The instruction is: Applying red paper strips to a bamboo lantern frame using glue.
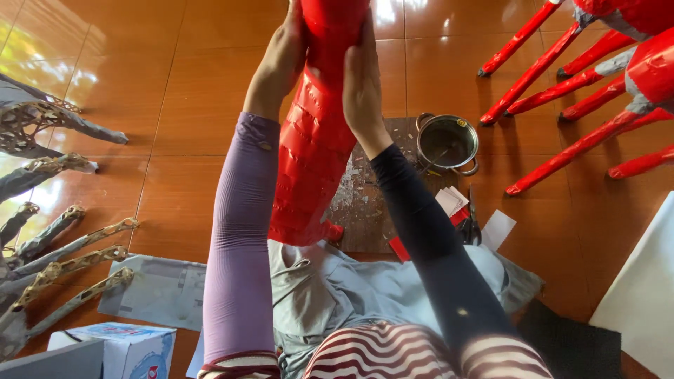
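Both hands are raised in front of the person and pressed flat against a long red paper-covered form (pixel 312 140), one on each side. The left hand (pixel 281 60) lies along the form's left flank with fingers stretched upward, and the right hand (pixel 361 77) lies against its right flank in the same way; the palms clasp the form between them rather than curling round it. The form runs from above the hands, past the picture's top edge, down between the forearms to a wide open end just above the person's lap. The left arm wears a lilac sleeve (pixel 239 267), the right arm a dark navy sleeve (pixel 435 260).

Below the hands, behind the form's lower end, a dark brown board (pixel 365 210) lies on the glossy orange tiled floor (pixel 175 84), speckled with pale scraps. Just to the right of the right forearm stands a small steel pot (pixel 447 144) with two handles, partly on the board. Near the right elbow lie small white and red paper pieces (pixel 453 203) beside a pair of scissors (pixel 472 224). Well off to the right of the hands are several red tapering legs (pixel 562 91) of similar figures. Well to the left are unpainted grey legs (pixel 63 260), with a tissue box (pixel 126 347) near the left elbow.
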